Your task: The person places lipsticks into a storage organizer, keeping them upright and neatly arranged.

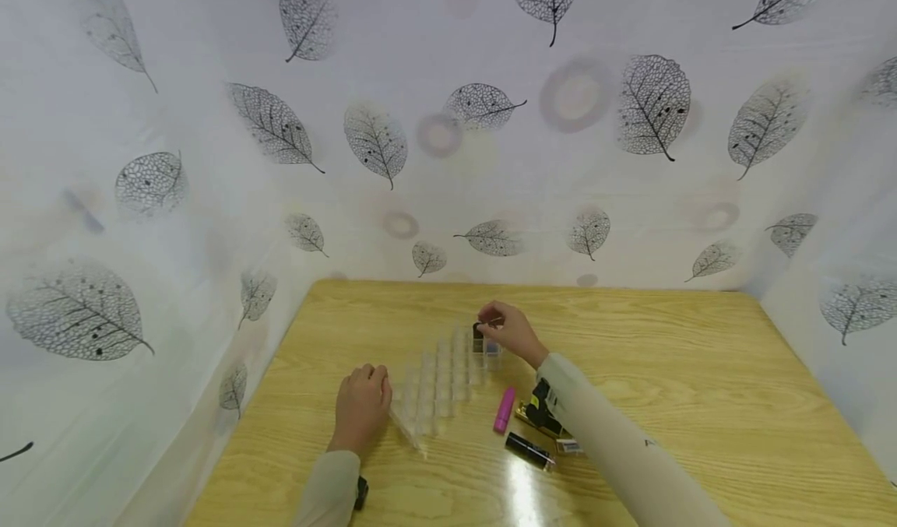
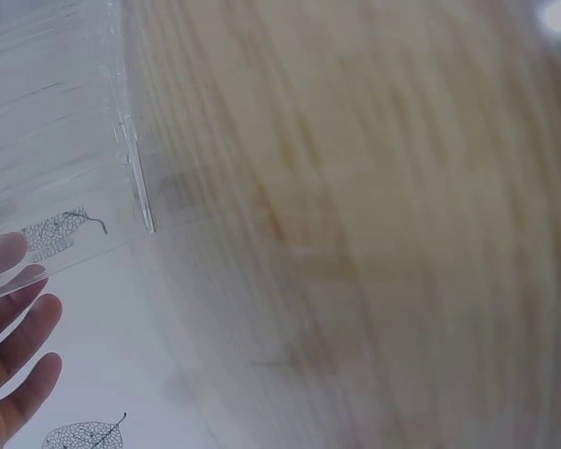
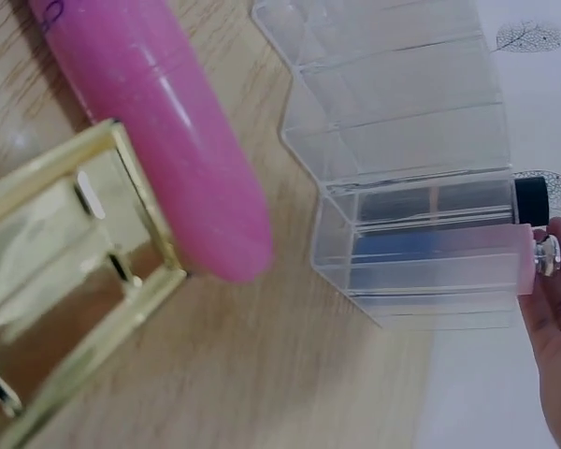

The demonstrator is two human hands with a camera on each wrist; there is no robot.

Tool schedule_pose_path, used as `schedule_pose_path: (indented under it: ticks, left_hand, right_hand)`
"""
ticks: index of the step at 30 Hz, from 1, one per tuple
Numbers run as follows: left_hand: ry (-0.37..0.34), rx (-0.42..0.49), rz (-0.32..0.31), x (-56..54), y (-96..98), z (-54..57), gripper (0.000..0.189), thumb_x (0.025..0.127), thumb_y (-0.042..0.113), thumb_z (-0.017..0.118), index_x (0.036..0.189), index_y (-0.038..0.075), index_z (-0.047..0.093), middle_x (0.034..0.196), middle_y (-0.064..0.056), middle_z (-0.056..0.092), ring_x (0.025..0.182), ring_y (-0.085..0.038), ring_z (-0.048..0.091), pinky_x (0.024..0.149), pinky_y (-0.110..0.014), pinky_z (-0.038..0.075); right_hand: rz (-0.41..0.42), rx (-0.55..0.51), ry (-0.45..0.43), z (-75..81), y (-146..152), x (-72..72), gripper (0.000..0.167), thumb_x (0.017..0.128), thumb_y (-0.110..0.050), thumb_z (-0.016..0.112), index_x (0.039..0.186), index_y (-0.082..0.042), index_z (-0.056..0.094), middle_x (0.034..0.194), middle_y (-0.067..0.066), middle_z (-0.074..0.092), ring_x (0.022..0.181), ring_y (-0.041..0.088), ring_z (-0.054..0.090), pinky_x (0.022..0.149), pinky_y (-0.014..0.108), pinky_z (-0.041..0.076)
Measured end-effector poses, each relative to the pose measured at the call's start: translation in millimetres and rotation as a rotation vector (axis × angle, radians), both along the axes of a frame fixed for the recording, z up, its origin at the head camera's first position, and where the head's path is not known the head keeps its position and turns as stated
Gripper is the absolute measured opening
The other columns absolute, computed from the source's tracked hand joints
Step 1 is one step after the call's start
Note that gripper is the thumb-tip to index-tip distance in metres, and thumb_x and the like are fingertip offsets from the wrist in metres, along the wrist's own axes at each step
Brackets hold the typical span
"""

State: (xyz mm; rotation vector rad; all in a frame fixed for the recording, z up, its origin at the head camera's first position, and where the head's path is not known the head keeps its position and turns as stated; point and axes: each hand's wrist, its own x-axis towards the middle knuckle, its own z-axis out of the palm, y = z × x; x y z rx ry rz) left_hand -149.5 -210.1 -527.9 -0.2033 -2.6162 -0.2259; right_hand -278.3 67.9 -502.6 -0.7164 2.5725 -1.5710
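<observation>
The wooden table (image 1: 701,387) fills the lower frame of the head view, under a leaf-print cloth (image 1: 483,169). On it, just left of lower centre, a clear organiser (image 1: 441,379) slants up toward the right hand (image 1: 515,334). The left hand (image 1: 360,404), at its lower left end, touches the edge with loose fingers rather than a grip. Below the right forearm lie a gold case (image 3: 84,271), a pink tube (image 1: 504,410) and a black tube (image 1: 529,451). In the organiser's upper right end, a black-capped item (image 3: 531,202) and a silver-knobbed pink item (image 3: 525,257) sit in neighbouring slots. The right fingers are at their tops; with that hand cut off in its wrist view, I cannot tell whether they pinch the knob.

The step looks like seating the pink item; the next move probably calls for a clean release without tipping the organiser.
</observation>
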Motion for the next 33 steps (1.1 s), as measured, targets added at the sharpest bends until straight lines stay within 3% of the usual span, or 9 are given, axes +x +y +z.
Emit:
schedule_pose_path:
  ticks: [8, 14, 23, 28, 33]
  left_hand:
    - [0.002, 0.002, -0.008, 3.5, 2.1, 0.6, 0.006, 0.084, 0.013, 0.063, 0.086, 0.007, 0.064, 0.080, -0.009, 0.062, 0.072, -0.024, 0.060, 0.068, -0.043, 0.051]
    - [0.001, 0.002, -0.011, 4.9, 1.9, -0.5, 0.006, 0.085, 0.013, 0.064, 0.087, 0.008, 0.065, 0.079, -0.008, 0.062, 0.071, -0.023, 0.059, 0.068, -0.043, 0.051]
    - [-0.010, 0.008, -0.001, 3.3, 3.0, 2.0, 0.006, 0.084, 0.013, 0.065, 0.087, 0.007, 0.065, 0.080, -0.008, 0.063, 0.072, -0.023, 0.060, 0.068, -0.042, 0.051]
    - [-0.002, 0.011, -0.009, 1.7, 2.6, 1.5, 0.005, 0.084, 0.012, 0.065, 0.086, 0.007, 0.065, 0.079, -0.008, 0.062, 0.071, -0.023, 0.060, 0.067, -0.042, 0.051]
    - [0.008, 0.020, -0.012, 0.7, 0.4, -0.3, 0.005, 0.083, 0.011, 0.064, 0.085, 0.007, 0.065, 0.079, -0.008, 0.062, 0.070, -0.023, 0.059, 0.065, -0.041, 0.050]
  right_hand:
    - [-0.040, 0.015, 0.080, 15.3, 9.9, 8.1, 0.020, 0.088, -0.010, 0.063, 0.104, 0.001, 0.060, 0.102, 0.018, 0.065, 0.096, 0.030, 0.062, 0.089, 0.042, 0.051]
    - [-0.051, 0.131, 0.211, 29.9, 28.1, 20.8, 0.019, 0.089, -0.014, 0.064, 0.104, -0.004, 0.061, 0.102, 0.011, 0.065, 0.096, 0.028, 0.062, 0.089, 0.044, 0.050]
    - [-0.051, 0.265, 0.414, 52.9, 60.0, 53.1, 0.019, 0.084, -0.012, 0.069, 0.102, -0.008, 0.062, 0.097, 0.007, 0.065, 0.091, 0.024, 0.062, 0.081, 0.043, 0.051]
    - [-0.039, 0.305, 0.448, 58.7, 81.6, 73.5, 0.021, 0.082, -0.011, 0.071, 0.100, -0.009, 0.062, 0.097, 0.005, 0.064, 0.090, 0.020, 0.061, 0.080, 0.041, 0.052]
    - [-0.026, 0.359, 0.482, 53.7, 104.1, 90.4, 0.022, 0.080, -0.009, 0.072, 0.099, -0.012, 0.062, 0.095, -0.001, 0.064, 0.089, 0.016, 0.062, 0.078, 0.037, 0.053]
